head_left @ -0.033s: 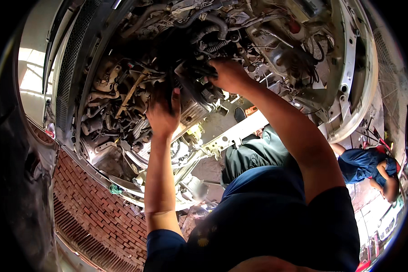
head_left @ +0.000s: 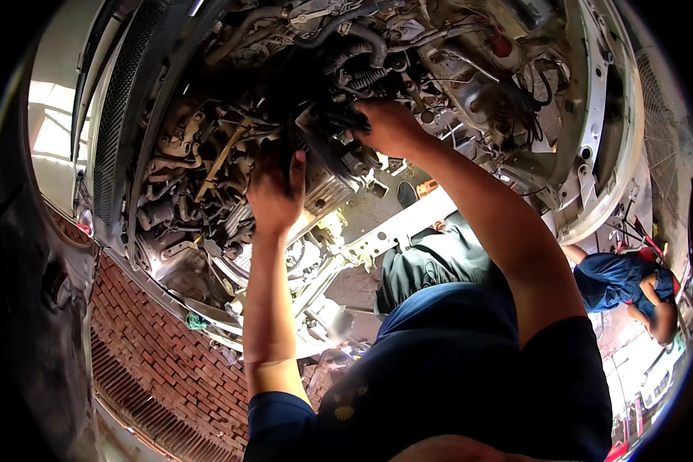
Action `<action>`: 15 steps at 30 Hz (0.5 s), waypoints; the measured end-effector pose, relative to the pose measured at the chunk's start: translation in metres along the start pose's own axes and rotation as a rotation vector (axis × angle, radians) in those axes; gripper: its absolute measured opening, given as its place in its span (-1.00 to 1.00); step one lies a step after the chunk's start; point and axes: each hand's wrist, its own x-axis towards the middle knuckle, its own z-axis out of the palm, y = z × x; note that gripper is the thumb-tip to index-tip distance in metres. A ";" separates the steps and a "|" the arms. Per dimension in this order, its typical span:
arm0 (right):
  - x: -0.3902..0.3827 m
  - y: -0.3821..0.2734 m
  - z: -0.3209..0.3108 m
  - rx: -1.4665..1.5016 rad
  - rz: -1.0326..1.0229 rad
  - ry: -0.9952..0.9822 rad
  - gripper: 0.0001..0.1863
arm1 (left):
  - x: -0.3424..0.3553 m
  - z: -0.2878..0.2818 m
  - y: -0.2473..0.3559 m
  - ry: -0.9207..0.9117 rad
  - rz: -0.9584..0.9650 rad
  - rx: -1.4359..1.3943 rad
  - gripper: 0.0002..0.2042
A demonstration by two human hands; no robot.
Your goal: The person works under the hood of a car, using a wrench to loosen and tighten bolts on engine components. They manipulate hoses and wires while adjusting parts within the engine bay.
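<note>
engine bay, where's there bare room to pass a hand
Between the ribbed metal engine part and the pale crossbar is an open gap, floor and a shoe showing below; reaching through looks feasible. Crowded: around and above the left hand and right hand, with hoses packed close.

Deep shadows, patchy glare, fisheye distortion

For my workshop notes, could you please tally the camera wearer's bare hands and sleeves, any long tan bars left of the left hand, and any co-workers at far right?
Bare hands: 2 (left hand, right hand)
Dark blue sleeves: 2 (left sleeve, right sleeve)
Long tan bar: 1
Co-worker: 1
Total: 6
</note>
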 end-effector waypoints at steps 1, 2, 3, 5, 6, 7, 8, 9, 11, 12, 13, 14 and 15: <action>0.005 0.007 0.001 0.121 0.026 -0.008 -0.54 | 0.005 -0.004 -0.004 -0.058 0.056 -0.085 -0.69; 0.009 0.013 0.005 0.160 -0.012 0.123 -0.51 | 0.012 -0.014 0.000 -0.135 0.030 -0.098 -0.64; 0.016 0.001 -0.006 0.234 0.083 0.143 -0.48 | 0.009 -0.014 -0.004 -0.134 0.013 -0.085 -0.64; 0.029 0.000 -0.020 0.303 0.175 0.328 -0.41 | 0.006 -0.006 -0.004 -0.094 0.025 0.127 -0.63; 0.034 -0.003 -0.030 0.363 0.298 0.325 -0.36 | 0.005 -0.004 -0.006 -0.086 0.022 0.093 -0.63; 0.047 0.015 -0.025 0.536 0.385 0.188 -0.27 | 0.006 -0.004 -0.007 -0.090 0.017 0.096 -0.63; 0.047 0.014 -0.023 0.385 0.334 0.254 -0.30 | 0.007 -0.003 -0.005 -0.061 0.044 0.081 -0.64; 0.046 0.013 -0.022 0.234 0.279 0.318 -0.33 | 0.008 -0.003 -0.003 -0.031 0.072 0.065 -0.66; 0.038 0.017 -0.023 0.262 0.261 0.278 -0.36 | 0.010 -0.002 -0.002 -0.049 0.053 0.051 -0.66; 0.033 0.020 -0.024 0.289 0.239 0.247 -0.39 | 0.011 -0.001 -0.002 -0.061 0.042 0.040 -0.66; 0.031 0.025 -0.025 0.288 0.243 0.240 -0.39 | 0.012 -0.001 -0.001 -0.065 0.036 0.036 -0.66; 0.029 0.026 -0.029 0.231 0.218 0.212 -0.42 | 0.011 -0.003 0.001 -0.058 0.035 0.046 -0.66; 0.026 0.025 -0.030 0.173 0.194 0.184 -0.44 | 0.010 -0.003 0.002 -0.051 0.035 0.056 -0.67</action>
